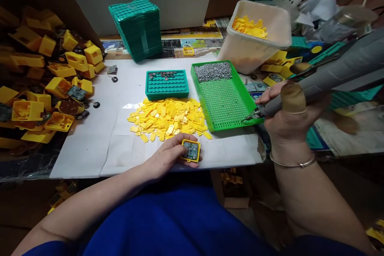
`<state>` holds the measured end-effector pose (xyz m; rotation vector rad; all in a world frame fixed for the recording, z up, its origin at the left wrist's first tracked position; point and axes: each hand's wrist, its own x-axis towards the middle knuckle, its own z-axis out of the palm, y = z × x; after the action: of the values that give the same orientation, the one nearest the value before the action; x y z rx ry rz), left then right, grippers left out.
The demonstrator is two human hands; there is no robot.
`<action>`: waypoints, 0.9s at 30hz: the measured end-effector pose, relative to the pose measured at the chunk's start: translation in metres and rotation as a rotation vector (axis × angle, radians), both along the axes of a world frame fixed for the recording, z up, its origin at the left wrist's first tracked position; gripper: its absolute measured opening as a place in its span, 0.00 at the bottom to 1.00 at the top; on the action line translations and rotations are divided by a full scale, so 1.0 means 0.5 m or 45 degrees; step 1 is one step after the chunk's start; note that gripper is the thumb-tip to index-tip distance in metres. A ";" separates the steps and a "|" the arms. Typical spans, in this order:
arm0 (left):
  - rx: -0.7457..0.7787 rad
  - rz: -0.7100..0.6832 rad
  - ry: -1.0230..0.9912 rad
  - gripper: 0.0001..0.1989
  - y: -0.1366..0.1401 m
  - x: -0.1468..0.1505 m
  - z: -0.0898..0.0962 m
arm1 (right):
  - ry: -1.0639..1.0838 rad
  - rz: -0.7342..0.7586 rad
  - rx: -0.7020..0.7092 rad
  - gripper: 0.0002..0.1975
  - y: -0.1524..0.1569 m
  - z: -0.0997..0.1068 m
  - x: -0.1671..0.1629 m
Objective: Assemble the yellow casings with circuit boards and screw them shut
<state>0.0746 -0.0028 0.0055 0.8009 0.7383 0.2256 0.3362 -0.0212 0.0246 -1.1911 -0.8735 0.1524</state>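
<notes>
At the near edge of the white paper-covered tabletop (pixel 90 144), the left hand (pixel 168 156) rests with fingers curled around a small yellow housing (pixel 191 150) holding a circuit board, pinning it flat. To the right, past the paper's edge, the right hand (pixel 285 114) is clamped around a grey electric screwdriver (pixel 324 80), its tip touching the near right corner of a green screw tray (pixel 223 100). Just beyond the housing lies a heap of yellow plastic pieces (pixel 168 118). Behind that sits a small teal tray (pixel 167 84). Near the far edge stand stacked teal trays (pixel 138 28) and a pale tub (pixel 255 38) of yellow parts.
</notes>
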 end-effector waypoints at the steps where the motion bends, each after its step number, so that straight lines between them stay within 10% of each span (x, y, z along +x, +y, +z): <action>1: 0.000 0.000 -0.001 0.17 0.000 0.001 0.000 | 0.004 -0.022 -0.006 0.16 0.001 -0.002 0.001; 18: -0.030 0.058 0.021 0.18 0.002 0.007 -0.006 | 0.049 -0.010 0.158 0.20 0.004 0.033 -0.028; 27: -0.081 0.085 0.045 0.17 0.001 0.018 -0.007 | 0.156 0.537 -0.047 0.29 -0.033 0.095 -0.200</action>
<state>0.0838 -0.0025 0.0018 0.7222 0.8023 0.2475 0.2361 -0.0376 0.0723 -1.0070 -1.0075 0.5796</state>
